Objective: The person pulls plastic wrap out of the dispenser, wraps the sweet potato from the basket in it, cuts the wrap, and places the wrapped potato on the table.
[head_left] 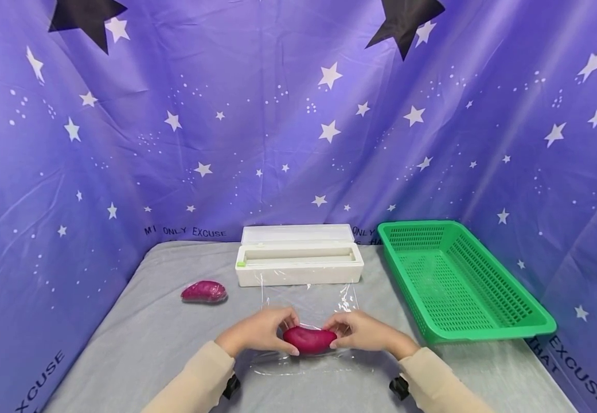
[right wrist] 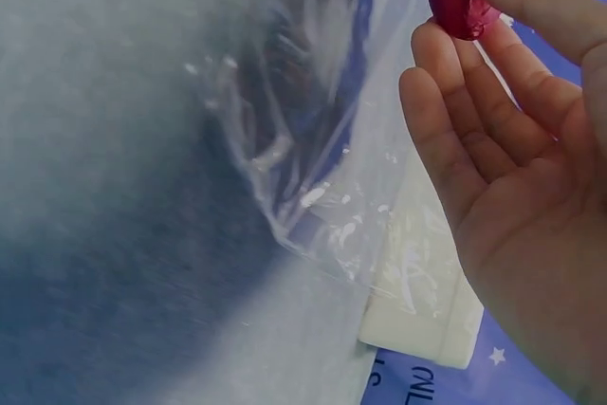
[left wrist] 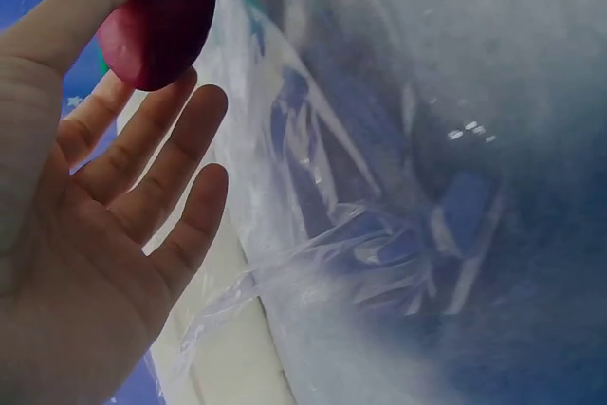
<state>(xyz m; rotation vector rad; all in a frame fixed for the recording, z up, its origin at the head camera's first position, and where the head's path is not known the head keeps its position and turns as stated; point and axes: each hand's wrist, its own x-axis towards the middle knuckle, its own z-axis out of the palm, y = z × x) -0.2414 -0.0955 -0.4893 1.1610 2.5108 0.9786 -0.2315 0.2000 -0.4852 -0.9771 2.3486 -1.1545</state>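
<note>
A reddish-purple sweet potato (head_left: pixel 309 340) lies lengthwise between my two hands, above a sheet of clear cling film (head_left: pixel 277 363) spread on the table. With thumb and fingertips my left hand (head_left: pixel 264 331) pinches its left end. The right end is pinched the same way by my right hand (head_left: pixel 362 331). In both wrist views the lower fingers of each hand are spread away from the sweet potato, and wrinkled film (left wrist: pixel 370 244) shows beyond them. From the sheet, film runs back to a white cling film box (head_left: pixel 298 274) with its lid raised.
Left of the box a second sweet potato (head_left: pixel 204 292), shiny as if wrapped in film, lies on the grey cloth (head_left: pixel 159 321). A green plastic basket (head_left: pixel 489 332) stands at the right. Purple star-patterned curtains (head_left: pixel 277 115) enclose the table at the back and sides.
</note>
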